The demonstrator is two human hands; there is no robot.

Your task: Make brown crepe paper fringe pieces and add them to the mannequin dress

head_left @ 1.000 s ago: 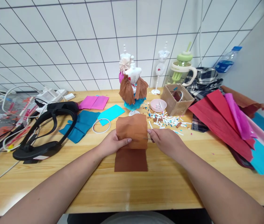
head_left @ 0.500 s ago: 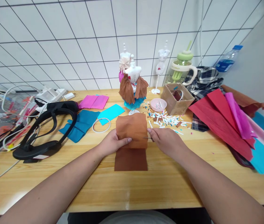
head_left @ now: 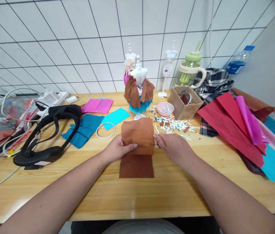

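Note:
My left hand point(head_left: 119, 148) pinches the left edge of a light brown crepe paper sheet point(head_left: 137, 133), thumb lying across its front. Below it, a darker brown paper piece point(head_left: 136, 167) lies flat on the table. At the sheet's right edge, my right hand point(head_left: 172, 145) is closed round a thin pointed metal tool point(head_left: 152, 144), whose tip lies over the sheet. The fingers hide the rest of the tool, so its kind is unclear. Just behind the sheet stands a small white dress form point(head_left: 138, 74) with brown paper tufts point(head_left: 130, 92) and a blue fringed skirt point(head_left: 141, 108).
Left lie a white ring point(head_left: 97, 132), blue paper point(head_left: 85, 128), pink paper point(head_left: 97, 106) and a black headset strap point(head_left: 25, 152). Right are paper scraps point(head_left: 176, 124), a pink bowl point(head_left: 165, 112), a cardboard box point(head_left: 184, 109), a green-lidded jug point(head_left: 193, 70) and red paper point(head_left: 234, 130).
Almost nothing differs. The view has shifted very slightly, and both hands keep the same hold on the paper and the tool.

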